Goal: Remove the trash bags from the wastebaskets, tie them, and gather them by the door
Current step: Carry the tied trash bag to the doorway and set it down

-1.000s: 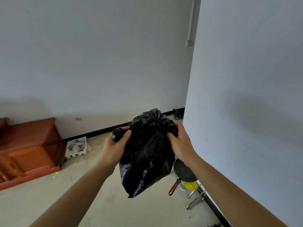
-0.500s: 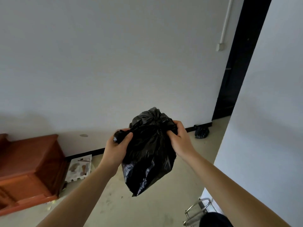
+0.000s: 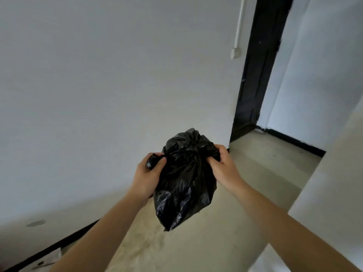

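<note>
Black crinkled plastic trash bag (image 3: 184, 183), gripped at its gathered top by both bare hands and held in the air above the floor.

Fingers and thumb of the left hand (image 3: 148, 175) are curled tight round a twisted tail of plastic at the bag's left shoulder. The right hand (image 3: 223, 165) clutches a bunch of plastic at the right shoulder, thumb in front and fingers curled behind. Between the hands the neck puckers into a crumpled tuft; whether it is fully knotted cannot be told. The bag's body hangs below the hands, tapering to a point and touching nothing. Beneath it lies a pale beige concrete floor (image 3: 196, 242). Behind it stands a plain white wall (image 3: 98, 95) with a black baseboard strip (image 3: 59, 243). To the right, past the bag, is a dark door frame (image 3: 255, 75). A thin white pipe (image 3: 238, 26) runs down the wall just beside the frame, ending in a small white box (image 3: 235, 53).
</note>
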The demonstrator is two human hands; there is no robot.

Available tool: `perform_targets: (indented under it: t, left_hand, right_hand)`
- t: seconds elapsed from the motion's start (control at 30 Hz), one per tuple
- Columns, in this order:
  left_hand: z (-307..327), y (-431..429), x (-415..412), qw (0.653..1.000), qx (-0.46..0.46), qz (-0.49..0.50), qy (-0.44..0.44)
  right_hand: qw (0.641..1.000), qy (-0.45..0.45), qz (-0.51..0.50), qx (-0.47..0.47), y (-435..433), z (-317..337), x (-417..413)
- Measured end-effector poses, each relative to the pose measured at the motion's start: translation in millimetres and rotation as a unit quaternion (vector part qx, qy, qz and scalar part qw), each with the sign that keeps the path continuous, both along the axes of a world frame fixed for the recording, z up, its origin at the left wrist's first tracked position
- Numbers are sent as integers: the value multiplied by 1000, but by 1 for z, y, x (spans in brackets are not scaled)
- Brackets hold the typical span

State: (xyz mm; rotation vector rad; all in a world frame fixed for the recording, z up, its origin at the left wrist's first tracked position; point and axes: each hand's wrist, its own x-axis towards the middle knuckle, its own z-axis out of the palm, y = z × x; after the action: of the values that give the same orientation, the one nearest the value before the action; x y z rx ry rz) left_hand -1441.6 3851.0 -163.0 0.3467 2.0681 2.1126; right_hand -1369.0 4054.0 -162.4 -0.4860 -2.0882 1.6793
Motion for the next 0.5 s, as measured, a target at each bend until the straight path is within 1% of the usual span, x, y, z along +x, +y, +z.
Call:
perform_targets:
  t: [0.07, 0.17, 0.37, 0.43, 0.5]
  left_hand:
    - [-2, 34, -44, 999, -17, -41, 11]
    - [-19, 93, -105, 997, -21, -77, 7]
    - [-60, 227, -229, 995, -43, -93, -10]
    - [-65, 270, -276, 993, -69, -95, -14]
    - [-67, 308, -319, 992, -71, -101, -20]
  right_hand:
    - [999, -7, -32, -1, 33, -4, -29]
    - [997, -4, -72, -9, 84, -22, -75]
    - [994, -2, -101, -38, 205, -71, -191]
    - [993, -14, -105, -50, 249, -77, -235]
    - [993, -35, -102, -45, 290, -78, -277]
